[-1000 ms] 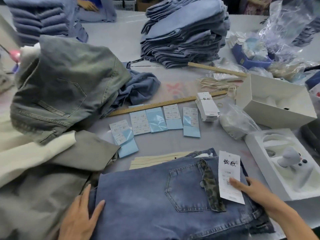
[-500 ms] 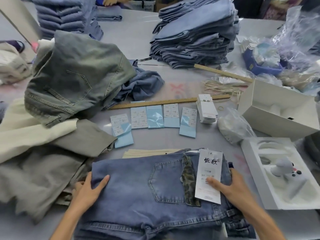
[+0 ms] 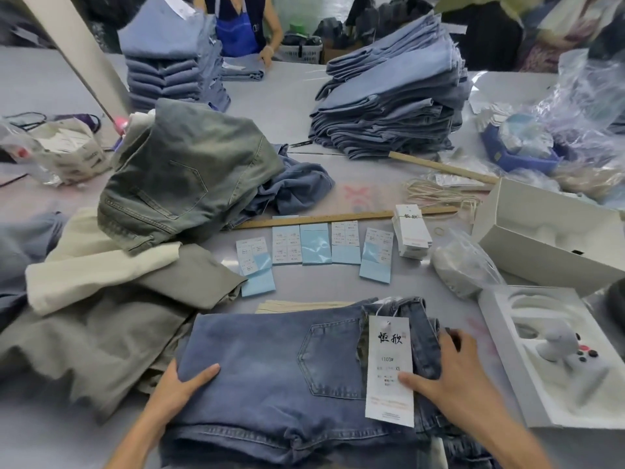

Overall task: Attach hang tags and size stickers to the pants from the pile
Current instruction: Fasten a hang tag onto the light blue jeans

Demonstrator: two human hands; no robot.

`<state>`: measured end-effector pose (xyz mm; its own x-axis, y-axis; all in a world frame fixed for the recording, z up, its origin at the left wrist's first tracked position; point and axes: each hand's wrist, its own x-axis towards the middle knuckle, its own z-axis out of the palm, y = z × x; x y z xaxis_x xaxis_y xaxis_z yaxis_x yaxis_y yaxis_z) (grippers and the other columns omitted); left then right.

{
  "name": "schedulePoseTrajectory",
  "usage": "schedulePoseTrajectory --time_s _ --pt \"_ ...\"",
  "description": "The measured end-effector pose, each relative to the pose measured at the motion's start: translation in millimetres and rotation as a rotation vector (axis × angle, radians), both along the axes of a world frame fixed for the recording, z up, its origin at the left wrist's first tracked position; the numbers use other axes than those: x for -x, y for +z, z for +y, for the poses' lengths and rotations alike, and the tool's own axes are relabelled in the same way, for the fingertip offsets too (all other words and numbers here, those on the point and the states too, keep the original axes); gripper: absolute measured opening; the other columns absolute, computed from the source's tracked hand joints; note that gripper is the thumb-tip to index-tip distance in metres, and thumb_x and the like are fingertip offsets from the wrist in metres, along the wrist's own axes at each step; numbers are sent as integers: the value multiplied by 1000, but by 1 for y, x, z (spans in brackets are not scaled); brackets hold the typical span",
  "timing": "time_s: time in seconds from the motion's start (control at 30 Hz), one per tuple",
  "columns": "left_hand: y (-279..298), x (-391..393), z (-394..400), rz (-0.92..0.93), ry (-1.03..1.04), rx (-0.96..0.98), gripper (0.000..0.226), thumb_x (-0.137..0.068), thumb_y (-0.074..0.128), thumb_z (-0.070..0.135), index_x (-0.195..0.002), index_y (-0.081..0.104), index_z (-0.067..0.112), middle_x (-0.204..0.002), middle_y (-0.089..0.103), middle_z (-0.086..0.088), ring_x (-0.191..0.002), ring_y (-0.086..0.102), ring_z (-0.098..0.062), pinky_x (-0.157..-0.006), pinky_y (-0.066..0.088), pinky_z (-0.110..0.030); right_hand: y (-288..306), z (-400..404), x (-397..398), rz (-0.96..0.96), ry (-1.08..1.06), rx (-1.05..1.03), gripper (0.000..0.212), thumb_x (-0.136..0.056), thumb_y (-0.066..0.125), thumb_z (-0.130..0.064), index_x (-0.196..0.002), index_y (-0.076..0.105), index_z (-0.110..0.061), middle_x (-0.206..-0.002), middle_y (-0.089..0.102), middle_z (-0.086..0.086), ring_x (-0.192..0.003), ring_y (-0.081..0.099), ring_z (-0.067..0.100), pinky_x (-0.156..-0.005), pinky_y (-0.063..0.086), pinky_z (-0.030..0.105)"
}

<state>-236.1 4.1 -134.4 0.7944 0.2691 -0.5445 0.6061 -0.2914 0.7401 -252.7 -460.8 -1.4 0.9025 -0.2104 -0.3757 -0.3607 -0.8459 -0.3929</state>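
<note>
While the left hand (image 3: 182, 384) grips the folded jeans (image 3: 270, 374) at their edge, the right hand (image 3: 449, 377) presses the hang tag (image 3: 389, 367) flat, its grip open.

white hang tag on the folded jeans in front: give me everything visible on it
The hang tag is a long white card, apparently paper, lying flat and upright on the folded blue jeans, beside the back pocket. Black brush characters near its top, then "1103#", small print including "XS", and faint text below. A thin string runs from its top hole. The right hand touches its right edge with the thumb.
</note>
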Motion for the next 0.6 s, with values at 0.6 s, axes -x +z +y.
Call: schedulePoseTrajectory --time_s 0.6 --pt "10 7 7 39 54 334 89 -38 102 36 -116 68 10 -103 79 -4 -94 76 -25 -77 59 -37 -10 -15 -11 90 -368 -718 96 -42 101 -47 -121 52 -22 -95 80 1 -85 78 26 -67 63 37"
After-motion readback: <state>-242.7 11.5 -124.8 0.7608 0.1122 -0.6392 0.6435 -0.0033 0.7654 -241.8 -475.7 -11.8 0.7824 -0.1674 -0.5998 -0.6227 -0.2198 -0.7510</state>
